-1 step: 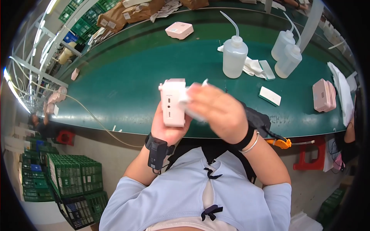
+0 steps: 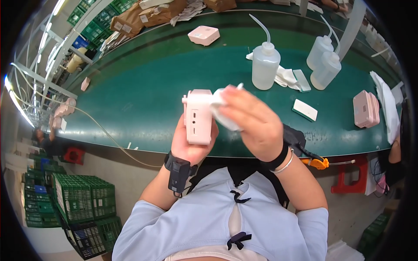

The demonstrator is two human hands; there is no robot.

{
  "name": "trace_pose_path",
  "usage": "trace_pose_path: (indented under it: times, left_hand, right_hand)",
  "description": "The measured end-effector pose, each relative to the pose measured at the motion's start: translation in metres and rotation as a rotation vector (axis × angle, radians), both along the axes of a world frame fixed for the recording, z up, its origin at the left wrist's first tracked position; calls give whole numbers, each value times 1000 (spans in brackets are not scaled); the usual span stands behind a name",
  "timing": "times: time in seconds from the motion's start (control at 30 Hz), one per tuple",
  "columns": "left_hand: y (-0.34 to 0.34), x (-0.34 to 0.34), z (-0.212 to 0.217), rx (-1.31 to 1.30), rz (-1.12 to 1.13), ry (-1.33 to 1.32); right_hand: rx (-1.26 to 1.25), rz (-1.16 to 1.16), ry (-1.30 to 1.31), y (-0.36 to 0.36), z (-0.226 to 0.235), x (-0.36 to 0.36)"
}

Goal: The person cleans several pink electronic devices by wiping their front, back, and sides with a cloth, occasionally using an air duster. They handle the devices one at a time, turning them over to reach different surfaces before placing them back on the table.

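- I see labels (image 2: 126,28) on the brown parcels (image 2: 162,14) — too small for me to read.
- Since the earlier frame, the right hand (image 2: 262,130), gripping a bunched white cloth (image 2: 226,118), shifts slightly right, baring more cloth.
- The left hand (image 2: 189,151) cradles one pink device (image 2: 200,119) over the green table (image 2: 139,87) — slotted side toward me.
- I count three squeeze bottles (image 2: 265,67).

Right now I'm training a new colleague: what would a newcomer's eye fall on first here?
First, the pale pink device in the left hand, mid-picture, with a white cloth in the fingers of the right hand beside it. Next, three translucent bottles standing on the green table, farther back on the right. Then the stacked green crates at lower left.
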State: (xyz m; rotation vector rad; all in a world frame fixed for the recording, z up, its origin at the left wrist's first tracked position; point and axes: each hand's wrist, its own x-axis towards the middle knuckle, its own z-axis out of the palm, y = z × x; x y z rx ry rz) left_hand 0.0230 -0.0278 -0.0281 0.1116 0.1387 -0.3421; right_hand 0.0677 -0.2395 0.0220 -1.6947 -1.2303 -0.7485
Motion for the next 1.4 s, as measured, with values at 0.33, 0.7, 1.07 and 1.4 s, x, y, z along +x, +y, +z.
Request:
trace_pose_path:
  times: [0.33,0.7,1.07,1.4]
  left_hand:
    - [21,-3,-22,472,99,138]
    - [-5,-5,-23,-764,-444,120]
    - [14,-4,-7,111,-488,-29]
    - [8,-12,-17,-66,-201,-80]
  right_hand:
    - [-155,223,18,27,-38,-25]
    - [387,174,1115,27,-46,7]
    - [213,547,1492,12,-33,21]
    - [-187,-67,229,34,-28,-20]
